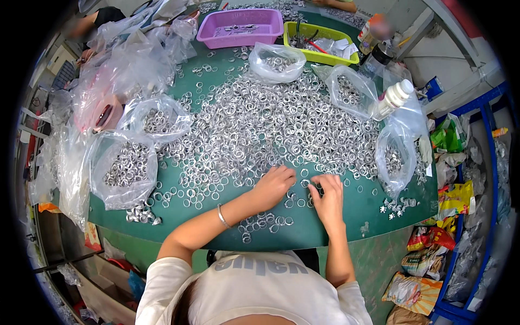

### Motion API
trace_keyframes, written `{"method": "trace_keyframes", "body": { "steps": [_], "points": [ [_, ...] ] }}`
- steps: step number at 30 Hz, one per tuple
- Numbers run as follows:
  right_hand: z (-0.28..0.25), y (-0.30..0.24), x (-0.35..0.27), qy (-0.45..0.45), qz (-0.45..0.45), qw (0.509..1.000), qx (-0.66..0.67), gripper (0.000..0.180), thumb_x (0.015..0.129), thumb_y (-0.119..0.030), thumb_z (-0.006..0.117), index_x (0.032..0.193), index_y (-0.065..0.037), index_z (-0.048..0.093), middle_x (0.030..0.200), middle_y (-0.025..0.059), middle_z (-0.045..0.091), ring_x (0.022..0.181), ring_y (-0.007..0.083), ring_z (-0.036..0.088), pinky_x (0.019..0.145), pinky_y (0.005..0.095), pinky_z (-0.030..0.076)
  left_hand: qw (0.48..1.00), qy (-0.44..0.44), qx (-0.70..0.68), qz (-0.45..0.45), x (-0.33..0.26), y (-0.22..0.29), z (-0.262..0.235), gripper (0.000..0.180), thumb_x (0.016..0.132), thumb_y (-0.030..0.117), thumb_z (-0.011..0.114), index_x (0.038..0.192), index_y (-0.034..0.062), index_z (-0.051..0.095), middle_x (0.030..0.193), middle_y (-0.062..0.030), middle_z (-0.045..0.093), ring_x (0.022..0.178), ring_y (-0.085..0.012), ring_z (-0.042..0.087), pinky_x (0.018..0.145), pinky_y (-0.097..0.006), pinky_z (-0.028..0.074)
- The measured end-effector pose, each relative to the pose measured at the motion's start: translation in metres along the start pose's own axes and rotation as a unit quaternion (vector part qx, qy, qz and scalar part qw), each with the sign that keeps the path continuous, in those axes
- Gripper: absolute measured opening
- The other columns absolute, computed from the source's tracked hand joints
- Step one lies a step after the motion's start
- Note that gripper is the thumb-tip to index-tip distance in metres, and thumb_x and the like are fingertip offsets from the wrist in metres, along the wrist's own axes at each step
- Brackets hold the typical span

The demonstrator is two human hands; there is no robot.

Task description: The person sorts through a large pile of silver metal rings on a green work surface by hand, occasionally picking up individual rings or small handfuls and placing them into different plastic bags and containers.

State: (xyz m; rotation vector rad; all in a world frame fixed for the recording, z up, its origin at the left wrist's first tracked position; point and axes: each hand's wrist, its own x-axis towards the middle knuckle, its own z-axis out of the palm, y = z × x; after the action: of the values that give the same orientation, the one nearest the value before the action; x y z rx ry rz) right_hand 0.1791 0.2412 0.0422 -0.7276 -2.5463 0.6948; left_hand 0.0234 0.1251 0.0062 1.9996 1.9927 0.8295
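Observation:
A wide heap of small silver metal rings (260, 130) covers the green table (374, 211). My left hand (275, 184) rests palm down at the heap's near edge, fingers curled over a few rings; a thin bracelet sits on its wrist. My right hand (327, 197) lies just to the right, fingertips pinching among loose rings. Whether either hand holds a ring is hidden by the fingers. A small cluster of sorted rings (262, 223) lies near the table's front edge between my forearms.
Clear plastic bags of rings stand at the left (125, 168), back (277, 60) and right (394, 157). A purple tray (241, 27) and a yellow-green tray (319, 40) sit at the back. White bottle (392, 97) at right. Blue shelving (487, 179) with packets stands right.

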Motion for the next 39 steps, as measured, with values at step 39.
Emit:
{"method": "trace_keyframes", "body": {
  "steps": [39],
  "points": [
    [-0.011,0.024,-0.046,0.089,0.035,0.992,-0.083,0.017,0.074,-0.009,0.073,0.09,-0.005,0.066,0.113,0.01,0.057,0.112,0.031,0.048,0.094,0.0437,0.033,0.985,-0.123,-0.121,0.024,-0.037,0.035,-0.013,0.026,0.083,0.006,0.063,0.109,0.0037,0.061,0.11,-0.0089,0.055,0.098,-0.0285,0.052,0.084,-0.038,0.043]
  ]
}}
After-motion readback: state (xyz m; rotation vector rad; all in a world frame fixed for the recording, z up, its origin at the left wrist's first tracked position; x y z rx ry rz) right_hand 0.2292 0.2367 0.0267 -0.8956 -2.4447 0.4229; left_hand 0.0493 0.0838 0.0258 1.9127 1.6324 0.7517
